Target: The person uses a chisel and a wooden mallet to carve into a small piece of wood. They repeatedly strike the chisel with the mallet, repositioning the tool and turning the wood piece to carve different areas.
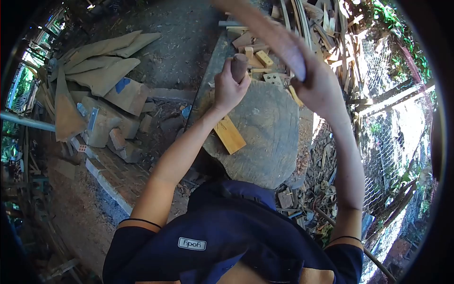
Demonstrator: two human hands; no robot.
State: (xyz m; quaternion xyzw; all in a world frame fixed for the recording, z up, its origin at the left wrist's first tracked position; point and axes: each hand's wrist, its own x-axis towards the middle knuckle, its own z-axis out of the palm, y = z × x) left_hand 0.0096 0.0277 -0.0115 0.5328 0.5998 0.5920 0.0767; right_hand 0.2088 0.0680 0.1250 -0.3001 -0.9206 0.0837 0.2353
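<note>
My left hand (229,87) is shut around a short round wooden piece (239,65), which it holds upright at the far edge of a big tree stump (272,142). My right hand (321,87) is raised above the stump and grips a long tool (265,28). Motion blurs the tool and it slants up toward the top of the view, so I cannot tell what kind it is. A yellowish flat wood block (229,135) lies on the stump's left side, under my left forearm.
Small wood offcuts (262,59) lie heaped beyond the stump, with long slats (321,23) behind them. A chain-link fence (383,128) runs along the right. Brown sacks (101,71), bricks (118,177) and a metal pipe (23,120) lie to the left.
</note>
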